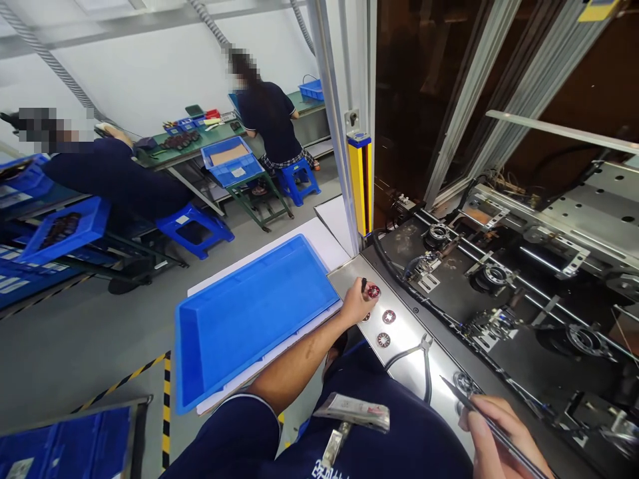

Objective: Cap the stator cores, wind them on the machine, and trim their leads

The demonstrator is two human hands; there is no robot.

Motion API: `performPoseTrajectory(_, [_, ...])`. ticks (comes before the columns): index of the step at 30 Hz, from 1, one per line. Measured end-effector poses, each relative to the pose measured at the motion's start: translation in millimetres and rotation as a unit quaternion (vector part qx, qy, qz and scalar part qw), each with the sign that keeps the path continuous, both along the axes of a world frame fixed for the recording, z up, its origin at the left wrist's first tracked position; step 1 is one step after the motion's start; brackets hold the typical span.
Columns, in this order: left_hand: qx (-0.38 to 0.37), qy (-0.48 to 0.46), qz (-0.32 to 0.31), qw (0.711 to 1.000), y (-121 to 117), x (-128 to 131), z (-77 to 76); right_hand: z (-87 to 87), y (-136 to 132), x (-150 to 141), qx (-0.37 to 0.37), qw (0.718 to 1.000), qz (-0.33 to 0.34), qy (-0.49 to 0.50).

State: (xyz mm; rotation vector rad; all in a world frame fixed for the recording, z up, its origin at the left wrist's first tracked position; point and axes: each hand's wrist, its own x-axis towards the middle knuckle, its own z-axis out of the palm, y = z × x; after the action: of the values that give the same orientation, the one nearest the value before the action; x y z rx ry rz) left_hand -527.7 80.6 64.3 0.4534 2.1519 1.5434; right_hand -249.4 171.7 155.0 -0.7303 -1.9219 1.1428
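My left hand [355, 305] reaches over the steel ledge with its fingers closed on a small round slotted part [374, 291], dark red with a pale star-shaped middle. A short black piece [364, 285] shows at the same fingers; how it is held is unclear. Two similar slotted parts [389, 317] [383, 340] lie flat nearby, and another is partly hidden under the hand. My right hand [499, 432], at the lower right, grips slim pointed metal tweezers [474, 407], tips toward the ledge. Cutting pliers [425, 352] lie between my hands, handles spread.
A large blue tray [259, 319] stands left of the steel ledge [349, 273]. Machinery with rods and round fixtures [494, 274] fills the right side, behind a yellow-sided post [360, 186]. Two co-workers sit on blue stools [297, 179] at green benches, beside blue bins [232, 163].
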Motion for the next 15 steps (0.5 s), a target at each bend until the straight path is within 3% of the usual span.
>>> performPoseTrajectory(5, [0.138,-0.144,-0.043,0.979,-15,22,48.8,6.0,8,-17,0.107,0.992,0.062,-0.003])
performPoseTrajectory(8, [0.188,-0.218,-0.08,0.954,-18,44,72.6,13.6,10,-33,0.118,0.988,0.098,0.033])
performPoseTrajectory(11, [0.241,-0.294,-0.1,0.92,-19,60,85.7,19.7,9,-45,0.132,0.983,0.119,0.048])
performPoseTrajectory(15, [0.279,-0.351,-0.112,0.887,-20,68,90.5,20.1,8,-47,0.132,0.981,0.131,0.053])
